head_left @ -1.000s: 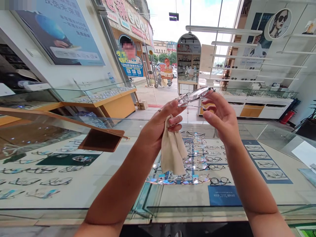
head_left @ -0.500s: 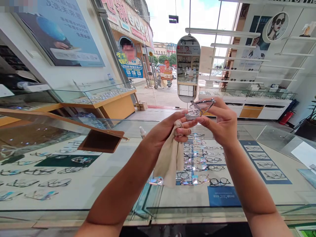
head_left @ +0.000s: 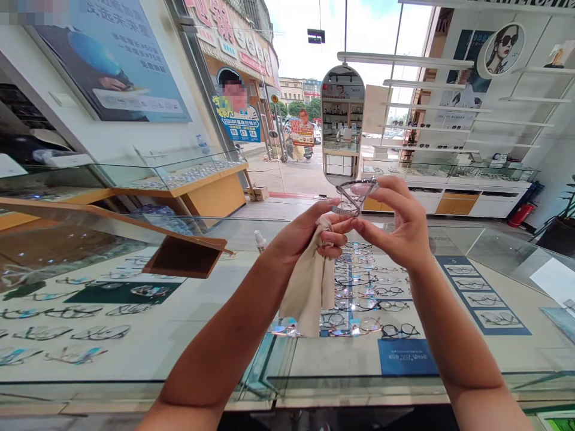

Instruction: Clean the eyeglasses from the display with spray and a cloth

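Beige cloth point(head_left: 305, 293) hangs from the curled fingers of the left hand point(head_left: 309, 233), which also pinch the glasses point(head_left: 348, 211), raised above the display counter point(head_left: 332, 359). Compared with one second earlier, the hands are closer together and the glasses lower, tipped. Clear lenses show a thin, dark rim. The right hand's point(head_left: 398, 224) thumb and fingertips narrowly span the other side. Folded arms are hard to distinguish; the left forearm point(head_left: 233, 323) hides the white bottle's point(head_left: 259, 240) base.

Head camera: behind the long clear-glass display counter point(head_left: 144, 353); close to its near side;
Gaze: forward and down across it
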`<state>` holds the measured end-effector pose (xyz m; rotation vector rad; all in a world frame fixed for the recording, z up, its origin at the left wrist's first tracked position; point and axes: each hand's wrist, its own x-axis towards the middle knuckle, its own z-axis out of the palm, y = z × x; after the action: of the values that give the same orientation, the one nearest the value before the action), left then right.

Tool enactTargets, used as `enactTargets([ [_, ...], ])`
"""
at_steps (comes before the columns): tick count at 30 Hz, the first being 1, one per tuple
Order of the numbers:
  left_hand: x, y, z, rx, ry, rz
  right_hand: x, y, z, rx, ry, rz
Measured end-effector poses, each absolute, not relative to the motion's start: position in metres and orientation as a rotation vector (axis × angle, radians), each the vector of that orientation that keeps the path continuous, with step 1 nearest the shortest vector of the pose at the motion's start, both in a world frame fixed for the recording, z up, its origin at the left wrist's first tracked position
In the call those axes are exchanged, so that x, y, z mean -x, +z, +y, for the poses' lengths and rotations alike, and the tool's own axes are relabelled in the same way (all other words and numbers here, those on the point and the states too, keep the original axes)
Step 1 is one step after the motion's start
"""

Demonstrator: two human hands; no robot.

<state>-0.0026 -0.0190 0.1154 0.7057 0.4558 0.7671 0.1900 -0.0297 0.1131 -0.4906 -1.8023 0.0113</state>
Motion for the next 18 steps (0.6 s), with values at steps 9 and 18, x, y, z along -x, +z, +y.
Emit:
enactTargets([
  [9,0.002,0.113,-0.014,-0.705,0.723,0.476,-0.192,0.113,-0.029,0.515,-0.061,-1.843],
  [18,0.002,0.106,-0.010,-0.760,0.687,0.417,-0.184,0.107,-0.028,0.542,-0.321,-1.713],
])
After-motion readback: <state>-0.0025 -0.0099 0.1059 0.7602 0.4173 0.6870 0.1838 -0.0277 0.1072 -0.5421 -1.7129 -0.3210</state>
